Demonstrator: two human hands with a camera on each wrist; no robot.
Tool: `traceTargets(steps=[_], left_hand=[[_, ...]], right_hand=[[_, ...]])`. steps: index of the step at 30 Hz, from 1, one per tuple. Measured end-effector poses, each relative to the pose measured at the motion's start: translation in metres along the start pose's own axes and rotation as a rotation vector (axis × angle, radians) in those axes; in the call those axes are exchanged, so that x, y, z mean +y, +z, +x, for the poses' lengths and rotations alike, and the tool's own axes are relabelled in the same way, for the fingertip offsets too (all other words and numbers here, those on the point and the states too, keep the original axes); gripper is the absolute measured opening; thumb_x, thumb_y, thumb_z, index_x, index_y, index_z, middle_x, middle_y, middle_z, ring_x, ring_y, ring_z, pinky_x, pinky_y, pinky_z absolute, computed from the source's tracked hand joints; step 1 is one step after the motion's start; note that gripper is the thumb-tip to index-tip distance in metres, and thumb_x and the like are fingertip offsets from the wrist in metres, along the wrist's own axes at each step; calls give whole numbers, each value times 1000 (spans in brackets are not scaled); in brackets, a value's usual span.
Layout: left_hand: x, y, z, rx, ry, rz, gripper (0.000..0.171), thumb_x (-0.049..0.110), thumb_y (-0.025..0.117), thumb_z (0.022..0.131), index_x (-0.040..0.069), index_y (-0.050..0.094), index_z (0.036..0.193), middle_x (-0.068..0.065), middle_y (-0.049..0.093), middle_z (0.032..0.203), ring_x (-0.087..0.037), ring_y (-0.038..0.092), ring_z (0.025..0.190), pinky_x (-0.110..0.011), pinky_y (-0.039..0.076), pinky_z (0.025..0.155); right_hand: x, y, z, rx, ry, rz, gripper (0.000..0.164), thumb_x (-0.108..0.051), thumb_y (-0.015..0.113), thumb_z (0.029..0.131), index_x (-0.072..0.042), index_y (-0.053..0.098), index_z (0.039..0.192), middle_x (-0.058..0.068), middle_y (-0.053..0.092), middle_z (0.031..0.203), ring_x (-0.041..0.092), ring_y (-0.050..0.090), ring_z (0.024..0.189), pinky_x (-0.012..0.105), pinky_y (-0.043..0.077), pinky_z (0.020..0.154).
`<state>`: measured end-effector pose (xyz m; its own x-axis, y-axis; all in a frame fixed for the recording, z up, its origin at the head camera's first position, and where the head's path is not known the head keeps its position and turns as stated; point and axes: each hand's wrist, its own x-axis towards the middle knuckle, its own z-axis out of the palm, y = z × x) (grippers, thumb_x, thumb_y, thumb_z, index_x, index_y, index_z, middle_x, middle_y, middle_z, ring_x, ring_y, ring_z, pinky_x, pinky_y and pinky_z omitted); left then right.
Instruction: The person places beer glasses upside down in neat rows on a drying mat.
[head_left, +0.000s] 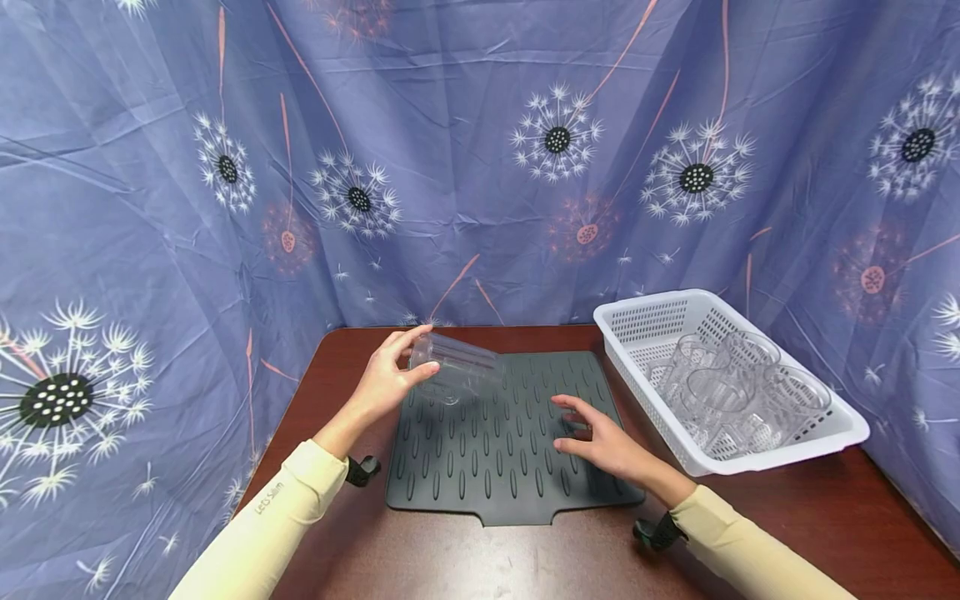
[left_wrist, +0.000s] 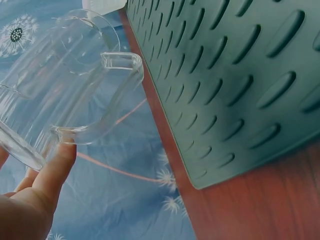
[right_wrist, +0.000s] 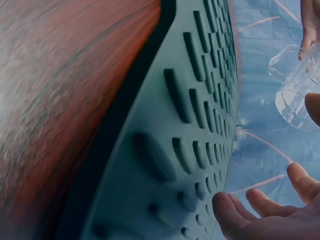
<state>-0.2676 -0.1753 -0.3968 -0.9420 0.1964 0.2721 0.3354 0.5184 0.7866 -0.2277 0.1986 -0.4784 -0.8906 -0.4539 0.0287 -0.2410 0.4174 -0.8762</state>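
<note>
My left hand (head_left: 384,377) grips a clear glass mug (head_left: 468,367) by one end, thumb on the near side and fingers over the top. The mug is tipped almost onto its side, raised above the back left of a dark grey ribbed mat (head_left: 517,492). In the left wrist view, the mug's squared handle (left_wrist: 112,110) points toward the mat, with a fingertip touching near one end of it. Over the mat's right part, my right hand (head_left: 606,446) hovers with relaxed, spread fingers and holds nothing. The right wrist view shows the mug beyond that hand's fingers.
On the right of the brown table (head_left: 435,558) stands a white perforated basket (head_left: 783,457) with several clear mugs (head_left: 716,392) jumbled inside. A blue curtain (head_left: 450,167) with dandelion prints hangs behind and at both sides.
</note>
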Motion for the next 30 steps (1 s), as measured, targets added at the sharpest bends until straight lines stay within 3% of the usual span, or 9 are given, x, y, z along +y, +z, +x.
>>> traceTargets(steps=[4, 9, 16, 20, 30], left_hand=[[-1, -4, 5, 24, 7, 38, 61, 33, 76, 91, 30, 52, 148, -7, 54, 133, -33, 59, 117, -50, 50, 93], [-2, -8, 10, 44, -3, 73, 62, 33, 76, 91, 27, 52, 148, -10, 55, 133, -32, 58, 115, -48, 48, 95], [-3, -13, 17, 59, -32, 131, 62, 34, 74, 92, 26, 51, 149, -11, 53, 133, -31, 49, 102, -40, 40, 84], [-3, -13, 22, 69, -42, 161, 64, 33, 76, 90, 25, 52, 149, -11, 53, 132, -30, 50, 104, -41, 39, 85], [-4, -12, 33, 71, -109, 229, 64, 39, 74, 90, 30, 51, 149, -8, 52, 135, -31, 53, 119, -51, 43, 99]], right_hand=[[3, -2, -3, 36, -22, -127, 72, -34, 74, 92, -17, 40, 153, 13, 42, 156, 45, 43, 139, 61, 40, 107], [8, -2, -6, 72, -58, -257, 69, -26, 77, 90, -19, 44, 150, 10, 46, 153, 39, 44, 140, 61, 41, 106], [13, -2, -9, 96, -57, -396, 70, -27, 80, 86, -18, 48, 148, 14, 46, 152, 41, 44, 139, 64, 39, 105], [13, -2, -13, 108, -47, -456, 70, -25, 82, 83, -12, 52, 145, 23, 44, 152, 49, 41, 138, 67, 38, 103], [16, -2, -18, 111, -36, -545, 72, -26, 85, 79, -12, 55, 143, 26, 43, 151, 51, 40, 137, 68, 38, 102]])
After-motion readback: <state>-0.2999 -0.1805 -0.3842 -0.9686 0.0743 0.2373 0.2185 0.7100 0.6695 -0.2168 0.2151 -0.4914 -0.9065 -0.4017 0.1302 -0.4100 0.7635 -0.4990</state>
